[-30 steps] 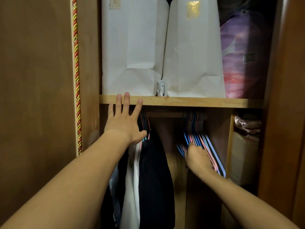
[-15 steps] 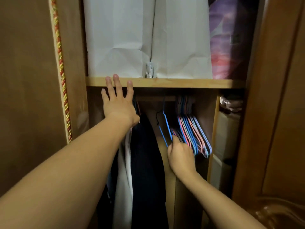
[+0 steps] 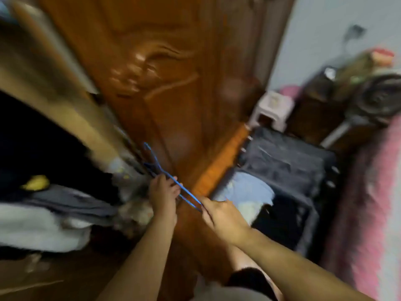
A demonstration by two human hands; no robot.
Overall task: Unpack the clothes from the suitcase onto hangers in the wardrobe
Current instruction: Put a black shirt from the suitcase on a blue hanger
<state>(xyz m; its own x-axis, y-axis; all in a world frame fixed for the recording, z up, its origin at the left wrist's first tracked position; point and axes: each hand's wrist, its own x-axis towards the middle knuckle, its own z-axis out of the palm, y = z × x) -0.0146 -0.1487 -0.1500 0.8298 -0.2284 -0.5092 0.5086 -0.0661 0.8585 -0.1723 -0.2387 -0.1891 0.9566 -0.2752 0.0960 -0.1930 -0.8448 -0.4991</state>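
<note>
The view is blurred by motion. A thin blue hanger [image 3: 165, 172] is out of the wardrobe, in front of the carved wooden wardrobe door [image 3: 152, 72]. My left hand [image 3: 162, 196] grips it near its middle. My right hand [image 3: 221, 216] pinches its lower end. On the floor to the right lies the open dark suitcase [image 3: 303, 170], with a light blue garment [image 3: 249, 190] and dark clothes [image 3: 280, 218] inside. Folded and hanging clothes [image 3: 54, 205] show in the wardrobe at the left.
A white plastic stool [image 3: 271, 111] stands behind the suitcase by the wall. A pink fluffy blanket [image 3: 368, 203] runs along the right edge, with a fan [image 3: 382, 94] above it. My leg [image 3: 245, 263] is below my arms.
My right hand has pulled a blue hanger off the rail. My left hand left the shelf edge and took hold of the hanger. My head has turned right and down toward the suitcase.
</note>
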